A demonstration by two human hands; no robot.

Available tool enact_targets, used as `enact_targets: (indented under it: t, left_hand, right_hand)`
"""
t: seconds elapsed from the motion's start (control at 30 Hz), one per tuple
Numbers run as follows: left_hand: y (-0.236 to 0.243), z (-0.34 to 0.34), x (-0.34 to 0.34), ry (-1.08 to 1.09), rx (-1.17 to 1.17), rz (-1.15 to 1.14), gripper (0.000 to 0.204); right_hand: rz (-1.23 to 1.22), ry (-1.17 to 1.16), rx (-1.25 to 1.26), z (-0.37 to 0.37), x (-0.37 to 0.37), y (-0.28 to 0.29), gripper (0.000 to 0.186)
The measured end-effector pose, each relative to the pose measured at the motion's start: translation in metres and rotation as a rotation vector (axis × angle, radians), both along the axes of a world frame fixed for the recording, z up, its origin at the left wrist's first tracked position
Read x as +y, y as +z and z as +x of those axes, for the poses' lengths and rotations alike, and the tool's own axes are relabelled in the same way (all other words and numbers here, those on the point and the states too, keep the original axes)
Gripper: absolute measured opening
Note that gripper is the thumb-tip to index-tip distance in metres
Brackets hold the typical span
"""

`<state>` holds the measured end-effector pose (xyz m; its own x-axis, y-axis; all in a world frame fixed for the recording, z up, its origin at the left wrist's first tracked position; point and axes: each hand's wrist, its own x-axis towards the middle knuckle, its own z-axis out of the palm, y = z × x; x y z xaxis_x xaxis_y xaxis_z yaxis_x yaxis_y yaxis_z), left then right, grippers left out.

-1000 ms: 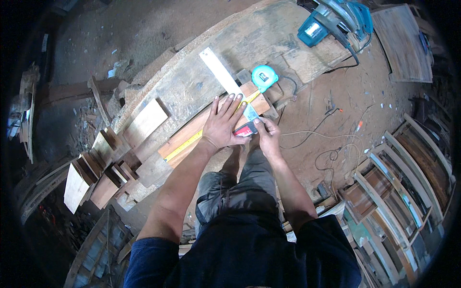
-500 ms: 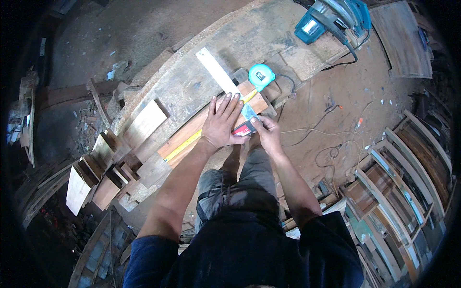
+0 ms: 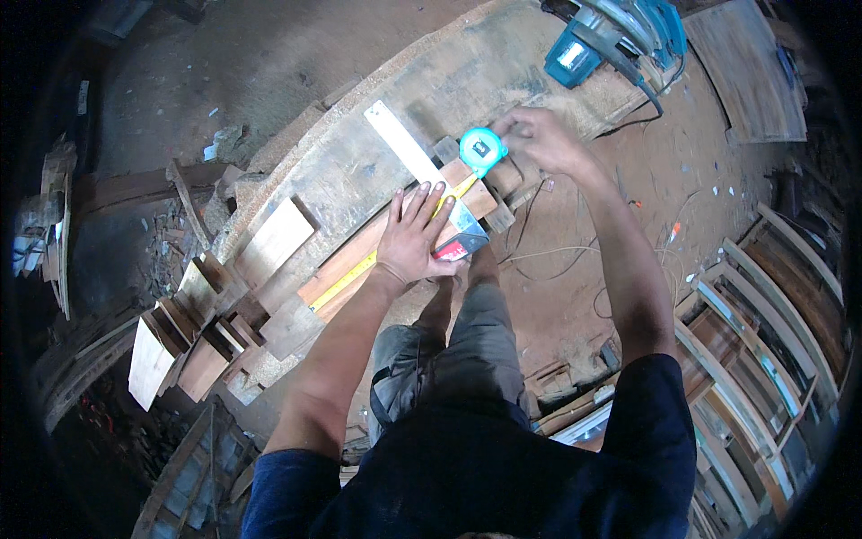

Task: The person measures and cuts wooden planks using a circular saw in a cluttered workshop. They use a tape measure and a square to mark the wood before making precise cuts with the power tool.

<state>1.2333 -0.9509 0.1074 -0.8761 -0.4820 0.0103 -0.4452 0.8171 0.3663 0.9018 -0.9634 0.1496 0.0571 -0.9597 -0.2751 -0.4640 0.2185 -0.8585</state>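
My left hand (image 3: 415,234) lies flat with fingers spread on a narrow wooden board (image 3: 337,279), pressing on a try square and the tape. The square's pale metal blade (image 3: 400,141) crosses the board, and its red and dark stock (image 3: 461,243) sits by my left thumb at the near edge. A yellow tape blade (image 3: 345,281) runs along the board under that hand to a turquoise tape measure (image 3: 482,151) at the board's far right end. Beside the tape case, my right hand (image 3: 541,139) is raised with fingers bent and apart, slightly blurred; whether a fingertip touches it is unclear.
The board rests on a thick, rough plank bench (image 3: 449,90). A teal circular saw (image 3: 611,45) with its cord stands at the bench's far right. Wood offcuts (image 3: 189,314) cluster at the left end. Curved wooden frames (image 3: 745,377) stand right, and cables (image 3: 557,247) lie on the floor.
My right hand has left the square's stock and moved up and right to beside the tape case. My left hand stays on the square and board.
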Motion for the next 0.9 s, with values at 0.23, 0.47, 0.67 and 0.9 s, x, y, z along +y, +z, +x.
enact_targets:
  t: [0.23, 0.47, 0.67, 0.9]
  left_hand:
    - [0.004, 0.001, -0.001, 0.013, 0.004, 0.026, 0.115]
    - [0.004, 0.005, 0.001, 0.036, -0.003, 0.038, 0.113]
    - [0.004, 0.003, 0.0, 0.027, -0.01, 0.034, 0.112]
    - [0.003, 0.002, 0.0, 0.026, 0.0, 0.06, 0.11]
  right_hand:
    - [0.117, 0.082, 0.033, 0.016, -0.009, 0.02, 0.048]
    - [0.207, 0.146, 0.227, 0.017, 0.011, 0.046, 0.045]
    - [-0.162, -0.127, -0.04, 0.032, 0.064, 0.006, 0.039]
    - [-0.157, -0.59, 0.044, 0.067, 0.096, 0.008, 0.044]
